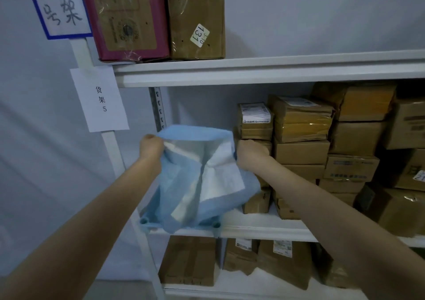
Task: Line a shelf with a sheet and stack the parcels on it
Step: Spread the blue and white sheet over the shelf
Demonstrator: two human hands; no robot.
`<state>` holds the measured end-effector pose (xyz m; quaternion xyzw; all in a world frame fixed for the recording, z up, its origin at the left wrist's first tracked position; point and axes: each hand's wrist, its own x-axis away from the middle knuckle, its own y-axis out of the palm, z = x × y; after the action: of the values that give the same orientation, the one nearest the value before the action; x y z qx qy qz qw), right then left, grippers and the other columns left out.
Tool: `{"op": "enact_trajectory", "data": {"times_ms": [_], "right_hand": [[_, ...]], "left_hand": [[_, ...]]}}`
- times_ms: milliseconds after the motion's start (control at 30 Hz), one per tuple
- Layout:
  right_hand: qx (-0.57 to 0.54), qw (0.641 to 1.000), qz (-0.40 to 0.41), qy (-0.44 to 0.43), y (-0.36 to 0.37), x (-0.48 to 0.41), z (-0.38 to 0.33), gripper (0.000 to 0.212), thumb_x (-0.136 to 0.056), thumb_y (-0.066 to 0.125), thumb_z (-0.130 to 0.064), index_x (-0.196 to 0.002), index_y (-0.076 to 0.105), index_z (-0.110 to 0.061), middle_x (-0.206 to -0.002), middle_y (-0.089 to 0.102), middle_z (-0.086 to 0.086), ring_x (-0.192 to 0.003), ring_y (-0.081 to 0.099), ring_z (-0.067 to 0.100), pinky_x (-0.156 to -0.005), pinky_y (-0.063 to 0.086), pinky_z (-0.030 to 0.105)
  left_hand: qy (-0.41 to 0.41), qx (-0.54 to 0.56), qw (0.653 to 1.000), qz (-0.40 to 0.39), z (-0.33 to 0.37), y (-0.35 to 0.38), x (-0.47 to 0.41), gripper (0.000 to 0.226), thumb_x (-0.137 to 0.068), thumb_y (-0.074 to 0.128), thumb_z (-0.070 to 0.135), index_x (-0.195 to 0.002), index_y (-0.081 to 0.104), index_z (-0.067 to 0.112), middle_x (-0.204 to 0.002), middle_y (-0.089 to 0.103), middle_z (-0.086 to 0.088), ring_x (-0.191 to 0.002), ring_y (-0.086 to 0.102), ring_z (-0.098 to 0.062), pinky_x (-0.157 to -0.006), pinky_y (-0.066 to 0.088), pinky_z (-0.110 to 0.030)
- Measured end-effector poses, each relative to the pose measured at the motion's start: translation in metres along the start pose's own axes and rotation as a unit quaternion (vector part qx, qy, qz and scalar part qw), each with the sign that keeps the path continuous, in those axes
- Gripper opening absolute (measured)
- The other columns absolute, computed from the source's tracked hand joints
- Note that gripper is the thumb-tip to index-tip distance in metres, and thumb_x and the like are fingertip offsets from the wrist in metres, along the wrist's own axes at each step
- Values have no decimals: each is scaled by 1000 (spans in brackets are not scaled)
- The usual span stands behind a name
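A blue sheet point(197, 184) with a white padded middle hangs half unfolded in front of the left part of the middle shelf point(264, 228). My left hand point(153, 146) grips its upper left edge. My right hand point(251, 151) grips its upper right edge, close against the stacked brown parcels point(301, 138). The sheet's lower part drapes over the shelf's front edge. Those parcels fill the right part of the same shelf in several piles.
Two tall boxes point(161, 19) stand on the top shelf at the left. More brown parcels point(241, 258) sit on the shelf below. A white upright post point(115, 152) with paper labels runs down the left side, with a grey wall behind.
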<state>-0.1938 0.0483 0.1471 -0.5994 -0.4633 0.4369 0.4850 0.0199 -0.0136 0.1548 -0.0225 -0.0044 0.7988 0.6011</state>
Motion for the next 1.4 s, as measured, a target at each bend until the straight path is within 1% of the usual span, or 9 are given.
{"op": "enact_trajectory", "data": {"times_ms": [100,267,400,533,733,833,1033,1233,1400], "right_hand": [[-23,996,77,22,-10,6,3,19,-89,55,2,-105,60,-6,-104,62,9,-89,58,26,-67,44,32],[-311,902,299,-26,-33,7,-21,17,-89,54,2,-104,58,-4,-96,64,16,-90,62,32,-72,53,42],[-372,833,401,-81,-37,16,-66,23,-88,44,7,-107,54,0,-105,57,16,-99,53,28,-83,43,35],[-313,825,428,-194,-26,22,-101,29,-82,54,1,-112,52,1,-127,42,18,-111,45,24,-96,38,25],[-31,908,329,-257,-1,30,-116,51,-69,65,-14,-119,54,-7,-144,38,17,-82,59,36,-65,37,32],[12,904,341,-256,-2,29,-118,41,-75,57,-26,-112,58,-11,-143,41,17,-86,61,36,-69,36,35],[203,898,242,-306,9,-21,-130,40,-53,75,-16,-92,67,-19,-135,55,13,-77,63,35,-66,31,34],[319,857,184,-360,48,-120,-154,50,-39,88,-14,-85,71,-24,-125,64,10,-99,66,30,-79,49,38],[281,875,-35,-392,96,-198,-151,54,-83,65,-4,-133,54,-23,-154,33,3,-129,45,31,-107,37,43]], "left_hand": [[22,-59,998,-6,-2,-11,-2,20,-99,43,21,-114,41,9,-109,50,-13,-98,49,-25,-83,42,-36],[101,-202,967,-121,-2,-48,8,108,-70,69,59,-150,10,15,-150,29,-10,-136,34,-28,-112,31,-42],[136,-289,927,-196,-6,-77,11,27,-85,70,16,-108,62,4,-99,58,-12,-97,54,-21,-75,44,-28],[10,-208,944,-256,1,-103,20,10,-80,59,12,-79,64,3,-74,62,-11,-67,58,-24,-62,44,-26],[-58,11,949,-310,-1,-117,11,45,-88,38,3,-51,61,16,-48,58,1,-41,57,-13,-41,42,-13],[-61,98,938,-327,-8,-116,-4,39,-98,38,8,-77,72,10,-64,71,2,-58,68,-10,-61,53,-17],[-55,-181,953,-239,-68,-88,-32,21,-91,61,15,-106,63,0,-86,66,-14,-73,61,-26,-65,50,-31],[-7,-440,881,-174,-103,-40,-66,42,-87,49,7,-125,32,2,-91,48,-4,-88,50,-23,-72,39,-29],[-13,-502,851,-153,-115,-8,-101,85,-85,57,3,-147,-2,6,-136,30,-26,-109,53,-36,-83,46,-34]]}}
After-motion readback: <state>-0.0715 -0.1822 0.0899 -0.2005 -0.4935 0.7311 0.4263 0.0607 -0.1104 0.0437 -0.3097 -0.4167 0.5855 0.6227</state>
